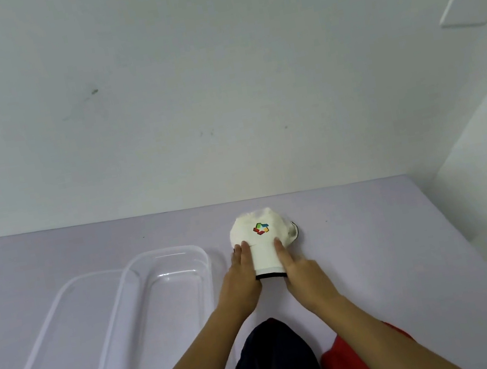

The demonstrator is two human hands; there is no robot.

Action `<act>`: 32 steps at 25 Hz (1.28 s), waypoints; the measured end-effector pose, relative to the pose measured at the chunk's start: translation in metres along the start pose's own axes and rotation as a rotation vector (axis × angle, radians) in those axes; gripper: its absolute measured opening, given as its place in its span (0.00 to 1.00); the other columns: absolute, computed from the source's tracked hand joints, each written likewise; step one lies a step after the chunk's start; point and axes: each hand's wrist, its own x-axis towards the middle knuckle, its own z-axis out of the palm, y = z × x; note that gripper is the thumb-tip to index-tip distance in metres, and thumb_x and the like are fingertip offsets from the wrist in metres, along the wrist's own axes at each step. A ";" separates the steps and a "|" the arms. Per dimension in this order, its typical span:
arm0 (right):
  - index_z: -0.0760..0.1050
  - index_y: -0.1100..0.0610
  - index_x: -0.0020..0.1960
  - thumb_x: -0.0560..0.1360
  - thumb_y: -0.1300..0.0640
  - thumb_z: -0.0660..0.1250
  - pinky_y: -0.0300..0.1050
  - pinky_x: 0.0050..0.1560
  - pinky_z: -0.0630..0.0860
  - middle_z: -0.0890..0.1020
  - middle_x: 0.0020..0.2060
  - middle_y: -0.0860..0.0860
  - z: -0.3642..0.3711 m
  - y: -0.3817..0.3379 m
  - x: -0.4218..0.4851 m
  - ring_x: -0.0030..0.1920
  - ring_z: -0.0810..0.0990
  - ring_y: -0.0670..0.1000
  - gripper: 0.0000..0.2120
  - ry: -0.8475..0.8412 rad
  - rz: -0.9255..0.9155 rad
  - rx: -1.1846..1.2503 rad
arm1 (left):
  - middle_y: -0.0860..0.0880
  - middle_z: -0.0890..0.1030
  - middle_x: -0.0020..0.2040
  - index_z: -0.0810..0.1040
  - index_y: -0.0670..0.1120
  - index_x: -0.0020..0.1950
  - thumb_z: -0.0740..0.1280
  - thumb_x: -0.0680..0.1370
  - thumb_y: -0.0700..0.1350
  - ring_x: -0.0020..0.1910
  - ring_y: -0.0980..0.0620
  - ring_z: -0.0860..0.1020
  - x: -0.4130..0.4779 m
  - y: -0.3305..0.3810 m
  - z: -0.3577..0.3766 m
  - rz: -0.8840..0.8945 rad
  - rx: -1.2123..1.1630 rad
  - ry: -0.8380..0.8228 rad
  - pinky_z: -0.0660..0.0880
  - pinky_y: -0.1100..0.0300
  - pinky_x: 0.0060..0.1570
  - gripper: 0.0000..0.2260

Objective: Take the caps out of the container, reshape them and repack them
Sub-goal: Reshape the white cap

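My left hand [241, 277] and right hand [299, 268] press flat fingers against the white cap's [261, 239] brim sides on the tabletop [376, 242].

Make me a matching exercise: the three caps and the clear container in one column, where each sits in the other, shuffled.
Things:
1. white cap
2. dark navy cap
3. red cap
4. clear container

Places:
A. bottom edge, right of the dark cap
B. left part of the table, nothing in it
C. between the left hand and right hand
D. near edge, between the forearms

Pairs: 1-C, 2-D, 3-A, 4-B
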 end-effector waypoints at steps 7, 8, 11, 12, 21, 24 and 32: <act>0.41 0.55 0.76 0.77 0.64 0.58 0.47 0.51 0.73 0.74 0.61 0.58 -0.013 -0.008 -0.004 0.54 0.77 0.58 0.35 0.110 0.041 0.139 | 0.41 0.52 0.78 0.41 0.46 0.78 0.55 0.80 0.40 0.71 0.41 0.66 -0.010 -0.001 0.001 0.035 -0.143 0.125 0.68 0.54 0.63 0.31; 0.41 0.55 0.76 0.77 0.64 0.58 0.46 0.52 0.73 0.75 0.60 0.58 -0.014 -0.010 -0.007 0.54 0.77 0.58 0.35 0.117 0.033 0.180 | 0.42 0.55 0.78 0.42 0.46 0.78 0.56 0.80 0.40 0.69 0.43 0.68 -0.009 -0.004 0.001 0.038 -0.175 0.166 0.69 0.54 0.62 0.31; 0.42 0.55 0.76 0.77 0.65 0.59 0.47 0.54 0.75 0.78 0.56 0.58 -0.012 -0.022 -0.009 0.52 0.78 0.57 0.35 0.174 0.032 0.351 | 0.49 0.67 0.73 0.54 0.57 0.75 0.55 0.82 0.47 0.65 0.58 0.73 -0.016 -0.005 0.000 0.107 -0.185 0.311 0.71 0.68 0.60 0.23; 0.43 0.54 0.76 0.77 0.65 0.59 0.47 0.53 0.76 0.79 0.53 0.58 -0.012 -0.028 -0.008 0.50 0.78 0.56 0.35 0.193 0.051 0.407 | 0.53 0.73 0.68 0.61 0.63 0.70 0.54 0.83 0.49 0.60 0.66 0.75 -0.017 -0.001 0.002 0.149 -0.148 0.370 0.71 0.73 0.55 0.17; 0.50 0.47 0.76 0.79 0.62 0.57 0.43 0.52 0.76 0.80 0.53 0.55 -0.020 -0.043 -0.005 0.50 0.79 0.53 0.30 0.195 0.117 0.626 | 0.57 0.78 0.61 0.72 0.59 0.64 0.53 0.83 0.47 0.60 0.63 0.75 -0.020 0.013 0.004 0.099 -0.573 0.366 0.71 0.65 0.59 0.14; 0.48 0.48 0.76 0.78 0.62 0.57 0.41 0.52 0.74 0.79 0.56 0.56 -0.023 -0.040 -0.003 0.51 0.78 0.53 0.31 0.166 0.099 0.581 | 0.59 0.77 0.60 0.69 0.61 0.65 0.53 0.84 0.46 0.55 0.67 0.76 -0.022 0.010 -0.001 0.117 -0.541 0.326 0.73 0.70 0.56 0.14; 0.34 0.36 0.73 0.68 0.73 0.61 0.43 0.45 0.77 0.53 0.76 0.56 -0.007 0.010 -0.032 0.60 0.76 0.57 0.52 0.282 -0.240 0.120 | 0.60 0.49 0.77 0.47 0.59 0.76 0.62 0.70 0.38 0.76 0.56 0.50 -0.024 -0.020 -0.057 0.073 -0.763 0.022 0.57 0.57 0.70 0.41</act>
